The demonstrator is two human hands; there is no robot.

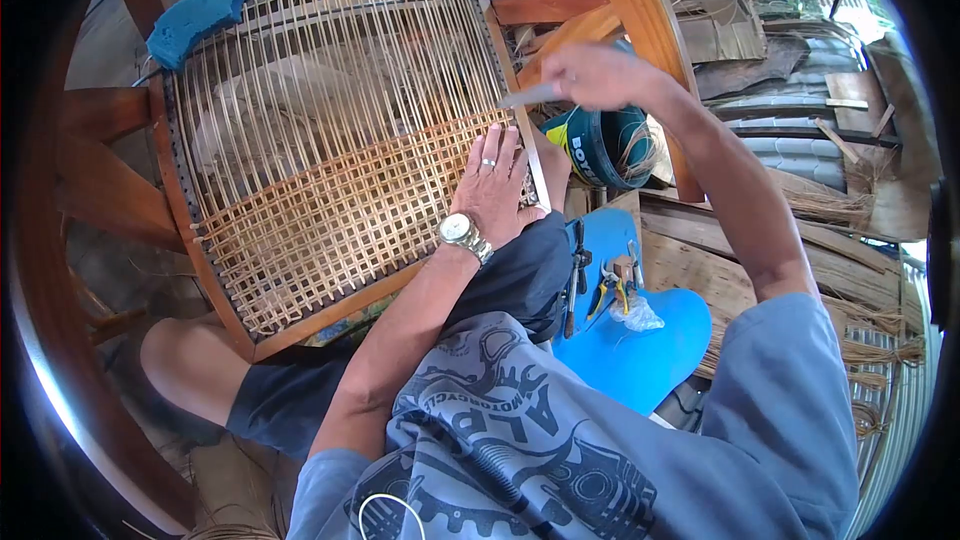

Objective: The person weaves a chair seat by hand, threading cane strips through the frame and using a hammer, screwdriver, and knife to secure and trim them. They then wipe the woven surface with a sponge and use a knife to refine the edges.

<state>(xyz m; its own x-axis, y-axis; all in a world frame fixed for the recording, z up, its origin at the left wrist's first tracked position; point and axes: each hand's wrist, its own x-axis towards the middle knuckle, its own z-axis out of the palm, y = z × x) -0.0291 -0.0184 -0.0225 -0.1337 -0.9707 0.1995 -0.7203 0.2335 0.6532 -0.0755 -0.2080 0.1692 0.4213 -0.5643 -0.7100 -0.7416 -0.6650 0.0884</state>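
Observation:
My left hand, with a ring and a wristwatch, lies flat on the woven cane at the right side of a chair seat. Its fingers are stretched out and hold nothing. The cane webbing is a close open grid in the near part of the wooden seat frame. Farther off, mostly parallel cane strands run across the opening. My right hand, blurred, is closed around a grey, flat, blade-like tool. The tool's tip is near the frame's right edge, above my left hand.
A blue cloth or sponge rests on the frame's far left corner. Wooden chair legs rise around the seat. A dark green bucket stands at the right. Pliers and a clear plastic bag lie on a blue stool.

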